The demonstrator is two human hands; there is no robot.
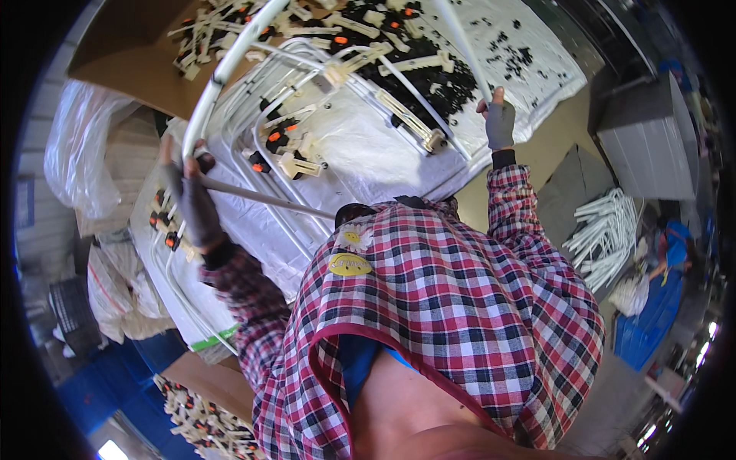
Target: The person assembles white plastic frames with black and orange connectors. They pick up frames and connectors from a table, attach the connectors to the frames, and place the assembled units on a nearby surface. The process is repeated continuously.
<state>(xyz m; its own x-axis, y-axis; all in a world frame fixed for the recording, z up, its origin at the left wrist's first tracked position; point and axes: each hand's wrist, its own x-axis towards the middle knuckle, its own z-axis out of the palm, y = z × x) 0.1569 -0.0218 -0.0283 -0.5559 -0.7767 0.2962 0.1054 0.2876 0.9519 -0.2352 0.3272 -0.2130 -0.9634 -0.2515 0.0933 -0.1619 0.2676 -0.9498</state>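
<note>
White tubular frame [207,103], raised in front of me above the covered work surface, its upper part running out of view at the top edge. My right hand [501,129], in a grey fingerless glove, grasps the tube on the right near its lower visible end, thumb pointing up. My left hand [201,211], gloved alike, is at the lower end of the left tube with at least one finger extended; I cannot tell whether the other fingers close around it. Beneath, more bent white tubes [257,139] lie overlapping on a white sheet [376,165]. Cream plastic brackets [406,117], some with black and orange pieces, rest among them, and small black parts [452,92] are scattered at the far side. A cardboard box [115,65] stands at the upper left, beside a clear plastic bag [84,153]. On the right, well apart from my hands, white tubes [606,234] lie in a heap near a blue crate [648,322].
</note>
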